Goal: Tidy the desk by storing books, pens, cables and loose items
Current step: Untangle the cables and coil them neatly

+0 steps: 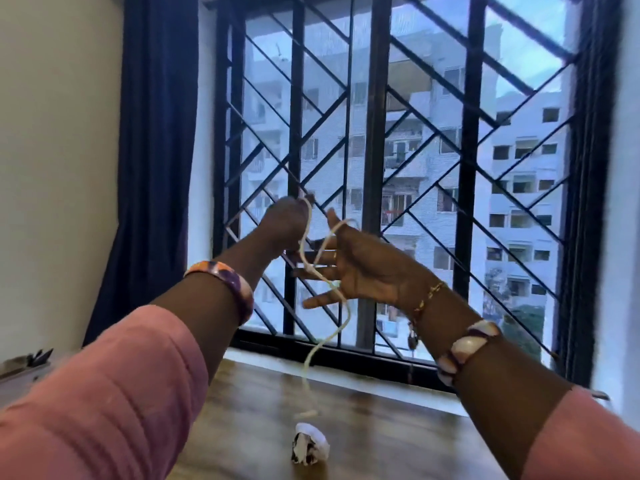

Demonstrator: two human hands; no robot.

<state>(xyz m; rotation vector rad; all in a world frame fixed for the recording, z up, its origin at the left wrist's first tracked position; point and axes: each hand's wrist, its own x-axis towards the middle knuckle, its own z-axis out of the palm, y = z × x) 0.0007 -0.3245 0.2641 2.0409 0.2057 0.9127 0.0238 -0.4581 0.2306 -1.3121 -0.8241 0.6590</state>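
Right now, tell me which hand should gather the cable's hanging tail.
Left, probably. The left hand only pinches the cable at its top end, so it could let go and reach down. The right hand is spread open with loops wound across its fingers, acting as the spool.

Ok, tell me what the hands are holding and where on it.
A white cable: the left hand pinches its upper end, the right hand has it looped over open fingers mid-length. Its free end dangles toward the desk.
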